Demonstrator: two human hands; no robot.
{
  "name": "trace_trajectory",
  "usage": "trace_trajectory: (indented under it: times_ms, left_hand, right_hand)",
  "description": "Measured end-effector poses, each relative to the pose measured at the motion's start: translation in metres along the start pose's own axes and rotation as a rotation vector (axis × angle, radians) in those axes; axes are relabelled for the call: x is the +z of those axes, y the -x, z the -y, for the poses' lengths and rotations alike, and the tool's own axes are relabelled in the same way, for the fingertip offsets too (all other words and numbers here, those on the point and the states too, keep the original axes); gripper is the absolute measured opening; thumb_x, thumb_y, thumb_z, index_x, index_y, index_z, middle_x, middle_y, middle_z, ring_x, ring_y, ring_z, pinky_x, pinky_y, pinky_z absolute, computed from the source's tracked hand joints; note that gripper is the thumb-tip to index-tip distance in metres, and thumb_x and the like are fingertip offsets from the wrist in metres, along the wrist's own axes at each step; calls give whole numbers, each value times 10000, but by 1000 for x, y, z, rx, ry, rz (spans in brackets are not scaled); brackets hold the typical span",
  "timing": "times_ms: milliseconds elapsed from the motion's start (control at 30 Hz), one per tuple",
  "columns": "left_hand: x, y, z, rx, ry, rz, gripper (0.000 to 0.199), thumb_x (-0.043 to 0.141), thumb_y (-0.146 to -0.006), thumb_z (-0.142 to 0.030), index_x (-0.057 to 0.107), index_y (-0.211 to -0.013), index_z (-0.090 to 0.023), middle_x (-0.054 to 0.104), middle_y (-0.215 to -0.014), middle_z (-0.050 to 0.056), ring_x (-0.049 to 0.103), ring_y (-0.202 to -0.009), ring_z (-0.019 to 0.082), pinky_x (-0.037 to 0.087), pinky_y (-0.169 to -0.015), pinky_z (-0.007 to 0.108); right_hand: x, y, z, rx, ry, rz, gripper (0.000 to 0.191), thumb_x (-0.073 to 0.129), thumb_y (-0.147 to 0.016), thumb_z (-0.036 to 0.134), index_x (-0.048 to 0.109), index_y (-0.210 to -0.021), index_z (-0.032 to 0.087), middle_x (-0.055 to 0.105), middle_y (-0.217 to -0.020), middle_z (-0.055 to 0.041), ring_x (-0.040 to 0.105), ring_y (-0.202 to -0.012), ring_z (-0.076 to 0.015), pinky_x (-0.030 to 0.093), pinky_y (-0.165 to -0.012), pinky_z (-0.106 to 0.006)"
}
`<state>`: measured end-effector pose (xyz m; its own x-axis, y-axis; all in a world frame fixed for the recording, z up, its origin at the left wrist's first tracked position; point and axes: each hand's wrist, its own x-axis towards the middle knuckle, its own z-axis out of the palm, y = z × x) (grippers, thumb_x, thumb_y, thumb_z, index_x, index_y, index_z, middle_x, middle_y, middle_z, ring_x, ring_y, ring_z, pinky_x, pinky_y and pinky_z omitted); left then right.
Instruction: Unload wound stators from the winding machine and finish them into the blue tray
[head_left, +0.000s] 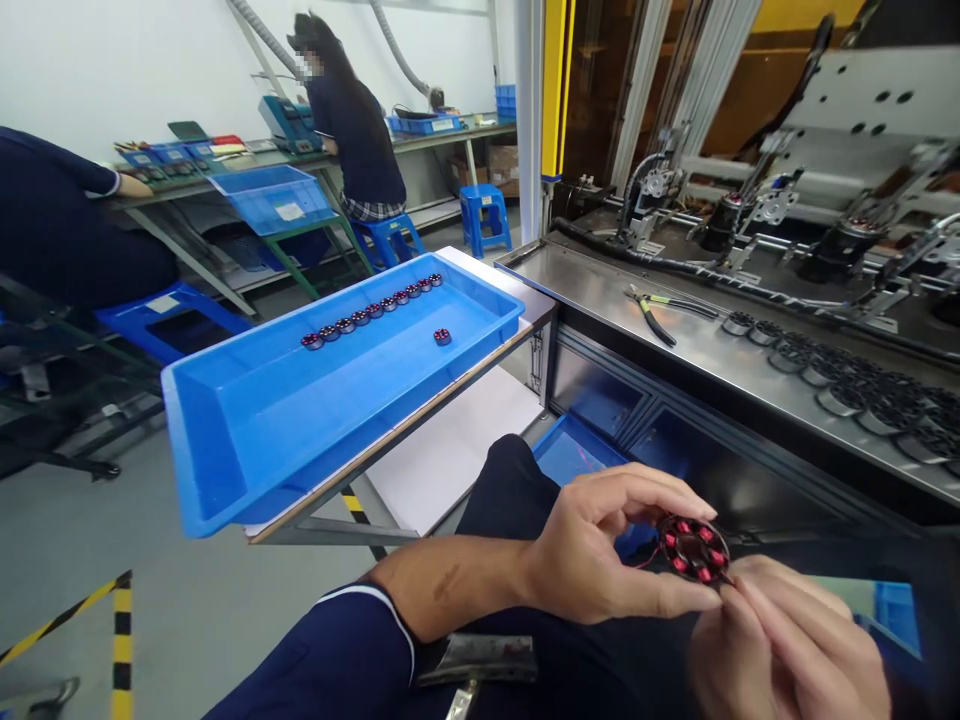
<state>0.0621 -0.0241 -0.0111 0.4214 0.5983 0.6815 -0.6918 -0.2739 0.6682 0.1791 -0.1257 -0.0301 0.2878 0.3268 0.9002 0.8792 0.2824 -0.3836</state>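
Between thumb and fingers, my left hand holds a round black part with red wire coils, its open face toward me. A thin red wire sticks out at its left side. My right hand is at the part's lower right edge, thumb and fingers pinched together there; what they pinch is too small to make out. To the left, a blue tray holds a row of several similar red-coiled parts and a single one apart from the row.
Pliers lie on the metal bench at right, beside many black ring parts. Machine fixtures stand behind them. Two people sit at a back workbench with blue bins. A blue bin is under the bench.
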Motion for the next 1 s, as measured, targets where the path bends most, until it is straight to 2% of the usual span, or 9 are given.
trace_trajectory:
  times_ms: [100, 233, 333, 400, 500, 567, 667, 833, 1000]
  left_hand:
    - [2, 0, 3, 178, -127, -40, 497, 908, -639, -114, 717, -1096, -149, 759, -1062, 121, 734, -954, 186, 612, -873, 280]
    - [4, 4, 4, 166, -145, -86, 477, 916, -636, -122, 709, -1063, -165, 750, -1095, 107, 721, -1003, 187, 597, -918, 291]
    - [-1, 6, 5, -99, -7, -39, 651, 955, -593, -196, 645, -1165, -171, 708, -1137, 105, 700, -991, 182, 585, -892, 298]
    - [-8, 6, 4, -322, 69, 73, 758, 968, -586, -284, 594, -1234, -170, 689, -1046, 69, 678, -904, 141, 559, -865, 277]
    - [-18, 3, 3, -538, 199, 233, 625, 857, -738, -473, 596, -1210, -157, 640, -880, 15, 628, -719, 81, 528, -720, 225]
    - [-23, 3, 4, -602, 288, 250, 575, 756, -820, -558, 607, -1193, -147, 628, -814, 8, 619, -627, 76, 502, -611, 204]
    - [-26, 5, 9, -606, 331, 220, 584, 713, -856, -569, 610, -1237, -138, 641, -768, 15, 657, -609, 105, 498, -568, 204]
    - [-29, 6, 12, -568, 435, 237, 548, 708, -880, -521, 629, -1305, -185, 666, -902, 48, 707, -709, 124, 539, -630, 223]
    - [-29, 4, -2, -499, 406, 112, 357, 780, -822, -482, 755, -911, -136, 639, -1213, 149, 700, -995, 209, 590, -868, 360]
  right_hand:
    - [8, 4, 9, 129, -1, 33, 204, 608, -960, 254, 628, -763, 204, 648, -754, -55, 618, -651, -160, 527, -592, -324]
    - [19, 1, 13, 172, -207, -77, 98, 619, -944, 168, 609, -846, 174, 629, -798, -39, 607, -715, -129, 473, -599, -256]
    - [26, -5, 11, 153, -278, -111, 116, 607, -935, 127, 600, -823, 158, 607, -776, -24, 591, -724, -122, 456, -619, -252]
    - [26, -9, 9, 122, -261, -66, 120, 593, -933, 109, 597, -823, 158, 606, -785, -19, 585, -714, -115, 459, -631, -254]
    - [21, -14, 5, 86, -242, 13, 117, 581, -929, 92, 591, -843, 169, 608, -806, -13, 582, -715, -112, 462, -634, -253]
    - [16, -15, 3, 75, -241, 87, 107, 585, -921, 75, 601, -878, 172, 611, -832, -18, 588, -729, -115, 463, -632, -252]
    - [12, -17, 3, 83, -213, 138, 116, 599, -912, 59, 620, -922, 172, 617, -848, -27, 600, -736, -120, 469, -630, -253]
    - [10, -23, 6, 111, -132, 179, 110, 587, -941, 115, 616, -858, 181, 621, -782, -29, 605, -683, -125, 483, -597, -254]
    - [9, -24, 4, 175, -202, 222, 105, 604, -938, 104, 610, -860, 174, 600, -793, -21, 590, -711, -118, 480, -616, -248]
